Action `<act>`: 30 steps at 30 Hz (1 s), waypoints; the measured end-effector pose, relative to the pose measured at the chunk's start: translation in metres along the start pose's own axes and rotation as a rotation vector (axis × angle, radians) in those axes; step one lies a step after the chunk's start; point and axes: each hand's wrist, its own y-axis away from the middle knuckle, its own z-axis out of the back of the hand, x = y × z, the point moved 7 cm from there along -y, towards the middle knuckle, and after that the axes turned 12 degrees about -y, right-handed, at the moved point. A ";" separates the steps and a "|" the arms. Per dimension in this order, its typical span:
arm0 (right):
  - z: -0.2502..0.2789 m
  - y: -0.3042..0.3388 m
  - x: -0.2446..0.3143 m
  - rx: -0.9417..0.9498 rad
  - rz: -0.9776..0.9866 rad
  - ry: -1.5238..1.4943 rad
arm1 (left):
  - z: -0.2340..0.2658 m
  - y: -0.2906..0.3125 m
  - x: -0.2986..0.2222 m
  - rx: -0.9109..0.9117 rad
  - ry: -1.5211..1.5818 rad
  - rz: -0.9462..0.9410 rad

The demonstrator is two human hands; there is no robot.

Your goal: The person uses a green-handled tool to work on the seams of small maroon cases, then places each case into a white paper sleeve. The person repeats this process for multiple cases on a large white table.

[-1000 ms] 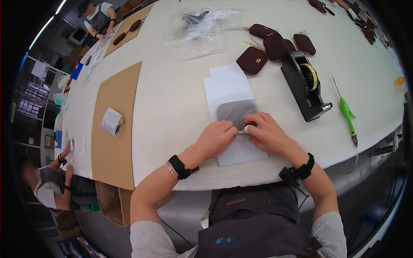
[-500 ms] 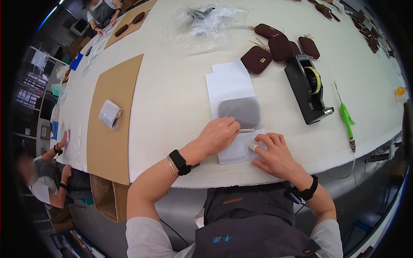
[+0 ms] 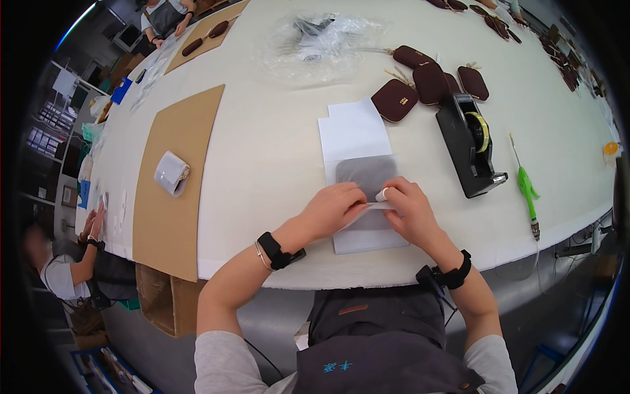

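Note:
A grey, rounded flat shape (image 3: 361, 172) lies in front of me, apparently seen through a thin covering. My left hand (image 3: 336, 207) and my right hand (image 3: 408, 209) meet at its near edge, fingers closed in a pinch. Between them they hold the lifted edge of a thin, translucent whitish sheet (image 3: 367, 236), which spreads toward the table's front. A white band wraps one finger of the right hand. White paper (image 3: 354, 131) with a stepped corner extends beyond the grey shape. My fingertips partly hide the folded edge.
A black tape dispenser (image 3: 466, 151) and green air gun (image 3: 527, 187) stand to the right. Several dark brown zipped pouches (image 3: 395, 100) and clear plastic bags (image 3: 315, 49) lie farther back. Brown cardboard (image 3: 174, 217) at left carries a white roll (image 3: 172, 173). Two people work left.
My right hand has moved up and inward beside the left, from spread fingers to a pinch on the sheet. The sheet's edge is now raised between both hands.

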 end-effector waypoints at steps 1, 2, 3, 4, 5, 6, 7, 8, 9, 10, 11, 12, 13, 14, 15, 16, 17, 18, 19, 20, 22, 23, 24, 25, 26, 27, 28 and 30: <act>0.000 -0.003 -0.010 -0.043 -0.080 -0.092 | 0.002 0.003 0.011 0.007 0.227 0.094; 0.000 -0.005 -0.019 -0.085 -0.160 -0.185 | 0.001 0.008 0.024 0.014 0.455 0.186; 0.001 -0.008 -0.021 -0.102 -0.158 -0.191 | 0.000 0.012 0.033 0.022 0.684 0.276; 0.001 -0.010 -0.023 -0.116 -0.159 -0.202 | 0.005 0.017 0.037 -0.020 0.671 0.297; 0.001 -0.012 -0.024 -0.131 -0.160 -0.212 | 0.009 0.023 0.039 -0.063 0.657 0.317; 0.001 -0.014 -0.025 -0.141 -0.176 -0.213 | 0.012 0.027 0.041 -0.105 0.644 0.337; 0.001 -0.016 -0.026 -0.147 -0.193 -0.212 | 0.014 0.029 0.038 -0.100 0.563 0.371; 0.001 -0.017 -0.026 -0.154 -0.210 -0.211 | 0.018 0.029 0.033 -0.095 0.483 0.406; 0.001 -0.017 -0.030 -0.158 -0.275 -0.219 | 0.020 0.028 0.031 -0.090 0.402 0.439; 0.003 -0.019 -0.031 -0.158 -0.336 -0.225 | 0.017 0.031 0.037 -0.110 0.468 0.499; 0.004 -0.020 -0.031 -0.158 -0.396 -0.231 | 0.011 0.034 0.045 -0.130 0.534 0.558; 0.004 -0.021 -0.028 -0.140 -0.416 -0.206 | 0.007 0.037 0.050 -0.151 0.600 0.616; 0.006 -0.022 -0.025 -0.125 -0.440 -0.177 | 0.011 0.037 0.050 -0.193 0.531 0.647; 0.007 -0.023 -0.024 -0.111 -0.464 -0.149 | 0.015 0.037 0.048 -0.235 0.461 0.677; 0.007 -0.024 -0.025 -0.106 -0.477 -0.151 | 0.020 0.038 0.045 -0.276 0.390 0.707; 0.007 -0.024 -0.026 -0.106 -0.494 -0.152 | 0.030 0.032 0.032 -0.326 0.172 0.534; 0.007 -0.024 -0.027 -0.106 -0.511 -0.153 | 0.037 0.029 0.015 -0.370 -0.045 0.359; 0.007 -0.024 -0.029 -0.111 -0.493 -0.161 | 0.040 0.028 -0.005 -0.410 -0.260 0.180; 0.006 -0.024 -0.030 -0.115 -0.477 -0.169 | 0.032 0.025 -0.017 -0.331 -0.270 0.095; 0.005 -0.025 -0.031 -0.115 -0.457 -0.180 | 0.022 0.022 -0.032 -0.253 -0.285 0.016; 0.008 -0.027 -0.030 -0.106 -0.442 -0.141 | 0.006 0.019 -0.044 -0.131 -0.332 -0.031; 0.010 -0.027 -0.029 -0.103 -0.434 -0.120 | -0.001 0.019 -0.042 -0.086 -0.364 0.002; 0.015 -0.026 -0.033 -0.122 -0.457 -0.089 | -0.006 0.019 -0.040 -0.042 -0.395 0.034; 0.022 -0.024 -0.038 -0.141 -0.481 -0.058 | -0.007 0.019 -0.040 -0.022 -0.400 0.034; 0.029 -0.022 -0.042 -0.160 -0.506 -0.027 | -0.008 0.019 -0.039 -0.001 -0.405 0.034; 0.044 -0.016 -0.040 -0.226 -0.475 -0.040 | -0.008 0.018 -0.038 0.020 -0.410 0.033; 0.061 -0.010 -0.030 -0.286 -0.445 -0.052 | -0.009 0.019 -0.038 0.025 -0.412 0.035; 0.104 0.006 -0.016 -0.468 -0.330 -0.029 | -0.009 0.021 -0.038 0.032 -0.415 0.042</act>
